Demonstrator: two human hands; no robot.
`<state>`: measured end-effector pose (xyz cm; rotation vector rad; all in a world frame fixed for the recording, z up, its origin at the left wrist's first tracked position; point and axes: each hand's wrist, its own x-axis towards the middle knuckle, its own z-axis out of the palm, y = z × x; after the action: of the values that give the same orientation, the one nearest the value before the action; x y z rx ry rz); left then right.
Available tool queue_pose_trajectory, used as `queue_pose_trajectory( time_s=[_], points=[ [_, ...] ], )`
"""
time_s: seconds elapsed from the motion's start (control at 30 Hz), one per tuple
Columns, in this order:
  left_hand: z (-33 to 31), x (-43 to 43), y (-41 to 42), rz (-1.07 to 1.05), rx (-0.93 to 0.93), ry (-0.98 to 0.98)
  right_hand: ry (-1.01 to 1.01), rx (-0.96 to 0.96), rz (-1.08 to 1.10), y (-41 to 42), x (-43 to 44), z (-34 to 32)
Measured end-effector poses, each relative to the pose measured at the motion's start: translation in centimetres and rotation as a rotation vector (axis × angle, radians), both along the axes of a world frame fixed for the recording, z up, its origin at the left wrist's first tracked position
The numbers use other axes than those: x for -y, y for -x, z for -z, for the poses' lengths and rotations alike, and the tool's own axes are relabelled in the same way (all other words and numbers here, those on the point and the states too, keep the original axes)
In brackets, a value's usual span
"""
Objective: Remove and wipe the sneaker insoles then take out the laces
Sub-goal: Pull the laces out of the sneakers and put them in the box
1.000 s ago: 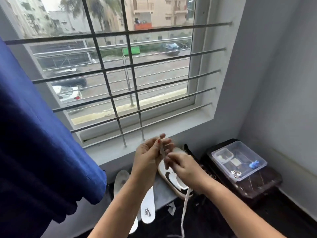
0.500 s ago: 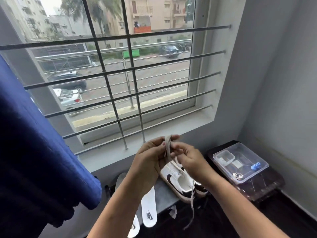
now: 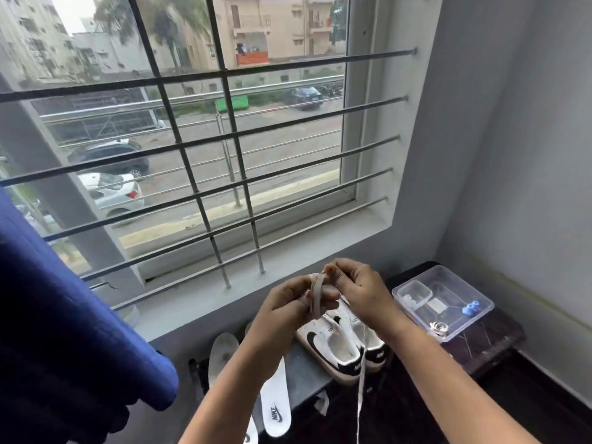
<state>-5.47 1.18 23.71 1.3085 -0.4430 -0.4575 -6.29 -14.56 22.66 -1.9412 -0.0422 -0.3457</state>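
Nearest, at the bottom edge: two white insoles (image 3: 275, 402) lying side by side on the grey bench (image 3: 304, 376), one with its printed side up and its heel end overhanging the near edge, the other partly hidden behind the left forearm. Just right of them, a small pale scrap (image 3: 322, 402) at the bench's front edge.

Above the bench, raised and close together: the left hand (image 3: 285, 312), fingers curled round a folded bunch of flat white lace (image 3: 316, 296), and the right hand (image 3: 362, 293), thumb and forefinger pinching the top of that same bunch. From under the right hand, one loose tail of the lace dropping straight down past the shoe heels and out of view below.

Under the hands, on the bench: a pair of white sneakers (image 3: 333, 344) with black swooshes and black heel tabs, side by side and touching, heels toward the camera, toes hidden by the hands.

To the right of the bench, a dark marbled stand (image 3: 487, 341) carrying a clear plastic box (image 3: 458, 285) with small bits inside, two of them blue. To the left, a blue curtain (image 3: 64, 315).

Beyond, the grey window sill (image 3: 256, 283), then a metal grille (image 3: 224, 155) of crossed bars, and through it a street with parked cars (image 3: 109, 190).
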Motion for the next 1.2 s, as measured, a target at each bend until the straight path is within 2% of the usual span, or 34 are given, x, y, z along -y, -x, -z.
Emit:
queue_pose_trajectory(
  time_s=[0.1, 0.17, 0.2, 0.27, 0.33, 0.4, 0.43, 0.47, 0.53, 0.6, 0.7, 0.8, 0.87, 0.93, 1.0, 1.07, 1.13, 1.2],
  points=[
    [-0.4, -0.2, -0.5, 0.070, -0.146, 0.159, -0.240, -0.067, -0.093, 0.5, -1.5, 2.5],
    [-0.1, 0.1, -0.7, 0.041, -0.241, 0.276, -0.292, -0.107, -0.107, 1.1, -2.6, 3.1],
    [0.3, 0.4, -0.9, -0.019, -0.282, 0.323, -0.227, -0.121, -0.123, 1.5, -3.0, 3.3],
    [0.9, 0.8, -1.5, -0.163, -0.324, 0.353, 0.049, -0.145, -0.195, 2.0, -3.4, 3.6],
    [1.9, 0.8, -2.3, -0.297, -0.183, 0.157, 0.316, -0.151, -0.255, 2.4, -3.1, 3.3],
    [2.7, 0.1, -2.9, -0.365, 0.131, -0.211, 0.364, -0.137, -0.277, 2.6, -2.3, 1.9],
    [2.9, -0.1, -2.9, -0.312, 0.237, -0.340, 0.361, -0.112, -0.255, 2.5, -1.7, 1.2],
    [2.9, -0.2, -2.7, -0.240, 0.258, -0.397, 0.346, -0.074, -0.214, 2.2, -1.1, 0.4],
    [2.5, 0.1, -1.9, -0.054, 0.104, -0.293, 0.288, -0.016, -0.126, 1.6, 0.2, -0.9],
    [1.5, 0.2, -1.3, 0.101, -0.098, -0.098, 0.129, -0.004, -0.071, 1.0, 1.0, -0.9],
    [-0.3, 0.0, -1.1, 0.208, -0.223, 0.088, -0.073, -0.046, -0.062, 0.8, 0.7, 0.5],
    [-0.9, 0.2, -1.3, 0.083, -0.324, 0.304, -0.118, -0.078, -0.079, 1.4, -1.4, 2.4],
    [-0.5, 0.5, -1.6, -0.088, -0.322, 0.347, -0.024, -0.090, -0.120, 2.4, -2.3, 2.6],
    [0.5, 0.3, -2.0, -0.255, -0.161, 0.160, 0.141, -0.120, -0.197, 3.3, -2.4, 1.7],
    [1.8, -0.4, -2.6, -0.410, 0.123, -0.177, 0.303, -0.136, -0.273, 3.7, -1.6, 0.2],
    [2.4, -0.9, -2.8, -0.358, 0.308, -0.415, 0.353, -0.113, -0.298, 3.4, -0.7, -1.6],
    [2.3, -0.6, -2.1, -0.185, 0.251, -0.432, 0.356, -0.044, -0.230, 2.6, 0.4, -2.8],
    [1.7, 0.2, -1.1, -0.001, 0.044, -0.254, 0.362, 0.013, -0.099, 1.6, 1.3, -3.0]
  ],
)
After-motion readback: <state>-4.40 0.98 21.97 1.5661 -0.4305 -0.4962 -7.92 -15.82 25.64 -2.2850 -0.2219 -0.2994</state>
